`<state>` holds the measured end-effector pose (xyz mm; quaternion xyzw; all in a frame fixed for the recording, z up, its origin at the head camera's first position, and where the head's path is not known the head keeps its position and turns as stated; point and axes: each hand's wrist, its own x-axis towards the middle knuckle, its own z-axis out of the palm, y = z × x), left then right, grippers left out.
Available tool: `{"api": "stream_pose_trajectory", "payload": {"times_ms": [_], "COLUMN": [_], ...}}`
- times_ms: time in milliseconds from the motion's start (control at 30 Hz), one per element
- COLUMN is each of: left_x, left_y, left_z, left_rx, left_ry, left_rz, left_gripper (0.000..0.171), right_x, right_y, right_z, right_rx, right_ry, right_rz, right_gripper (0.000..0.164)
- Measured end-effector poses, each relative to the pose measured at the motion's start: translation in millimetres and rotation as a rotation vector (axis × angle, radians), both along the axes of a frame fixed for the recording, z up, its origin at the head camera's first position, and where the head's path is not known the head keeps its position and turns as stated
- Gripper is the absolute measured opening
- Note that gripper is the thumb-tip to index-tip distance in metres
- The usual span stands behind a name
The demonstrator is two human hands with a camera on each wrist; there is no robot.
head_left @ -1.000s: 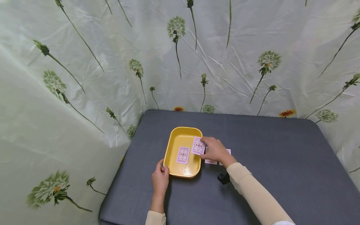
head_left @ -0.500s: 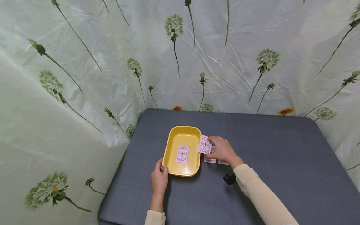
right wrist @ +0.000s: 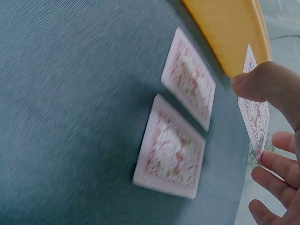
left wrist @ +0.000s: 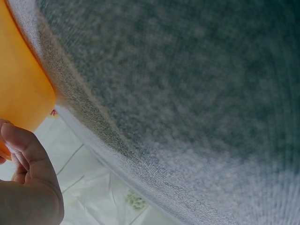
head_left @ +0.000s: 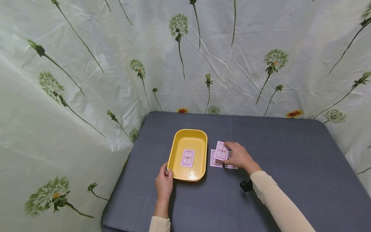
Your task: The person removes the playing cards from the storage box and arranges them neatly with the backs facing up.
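My right hand (head_left: 240, 157) pinches a pink-backed playing card (head_left: 221, 150) between thumb and fingers, above two cards on the dark cloth. In the right wrist view the held card (right wrist: 253, 115) stands nearly edge-on, its thumb across the middle. Below it lie the left card (head_left: 215, 160) and the right card (head_left: 231, 166), both back up and side by side; the held card and hand partly cover them. My left hand (head_left: 164, 185) grips the near-left corner of a yellow tray (head_left: 204, 161), its thumb at the rim. Another card (head_left: 187, 158) lies back up inside the tray.
The grey-blue padded table (head_left: 278, 151) extends far to the right and in front of the tray. A pale curtain (head_left: 232, 64) with dandelion print hangs behind and on the left. A black object (head_left: 246, 186) shows under the right wrist.
My right hand has carried the pinched card rightward, from over the tray's right side to above the two cards on the table. The left hand keeps its grip on the tray.
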<state>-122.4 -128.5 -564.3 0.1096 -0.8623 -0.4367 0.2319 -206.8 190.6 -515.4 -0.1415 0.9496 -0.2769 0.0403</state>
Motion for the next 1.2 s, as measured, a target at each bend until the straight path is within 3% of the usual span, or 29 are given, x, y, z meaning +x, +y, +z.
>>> {"api": "stream_pose_trajectory", "payload": {"times_ms": [233, 567, 1200], "left_x": [-1.3, -2.9, -0.7], "left_y": [0, 2, 2], "left_z": [0.0, 0.9, 0.5], "left_rx": [0.01, 0.002, 0.008], "left_ry": [0.002, -0.01, -0.039], "left_rz": [-0.001, 0.004, 0.011], "left_gripper": [0.028, 0.028, 0.028], "right_x": [2.7, 7.1, 17.8], "right_y": [13, 41, 85], "right_z": [-2.6, -6.6, -26.8], "right_rx": [-0.004, 0.014, -0.01], "right_ry": [-0.061, -0.069, -0.081], "right_rz": [-0.038, -0.069, 0.007], "right_gripper": [0.086, 0.099, 0.093]}}
